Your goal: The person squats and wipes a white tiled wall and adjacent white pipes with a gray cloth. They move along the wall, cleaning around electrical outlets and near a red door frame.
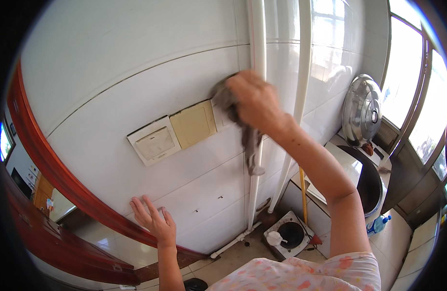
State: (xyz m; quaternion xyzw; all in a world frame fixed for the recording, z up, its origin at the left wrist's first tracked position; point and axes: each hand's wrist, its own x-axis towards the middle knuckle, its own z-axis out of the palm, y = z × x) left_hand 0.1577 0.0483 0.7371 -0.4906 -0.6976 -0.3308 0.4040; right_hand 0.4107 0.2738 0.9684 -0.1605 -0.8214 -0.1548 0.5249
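Observation:
My right hand, slightly blurred, grips a grey cloth against the right end of a row of wall switches and covers. The cloth's lower end hangs down in front of a white vertical pipe. Just left of the cloth is a yellowed cover plate, and beside it a white wall switch with grey smudges. Part of another white plate shows under the cloth. Lower left, my left hand is held with fingers spread at the tiled wall; it holds nothing.
A red-brown door frame curves along the left. A second pipe runs down the wall. At the right are a large metal lid, a big dark wok and a blue bottle. A small cooker stands low near the floor.

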